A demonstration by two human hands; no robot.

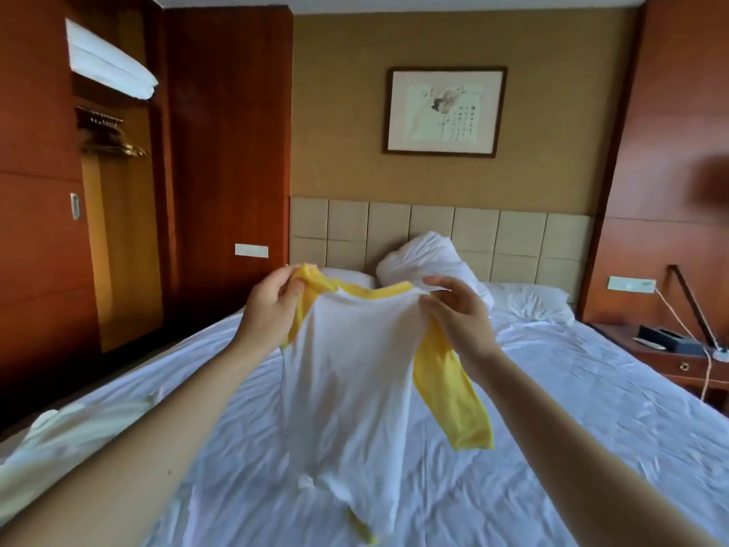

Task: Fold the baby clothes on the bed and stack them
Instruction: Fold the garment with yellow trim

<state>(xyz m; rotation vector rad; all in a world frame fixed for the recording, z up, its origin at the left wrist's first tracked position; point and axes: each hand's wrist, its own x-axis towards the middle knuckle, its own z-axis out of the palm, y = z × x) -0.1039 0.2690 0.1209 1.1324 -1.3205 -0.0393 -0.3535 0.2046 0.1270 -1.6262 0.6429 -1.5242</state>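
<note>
left grip (272, 302): pinches onesie (347, 369) shoulder
right grip (453, 309): pinches other shoulder
why: held up, hangs straight for laying flat
bed (552, 408): hem touches sheet

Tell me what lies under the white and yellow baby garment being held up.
Only rumpled white bed sheet shows around the garment, which the left hand and right hand hold up by its shoulders. The sheet beneath its hanging body is covered, so anything there is hidden.
</note>
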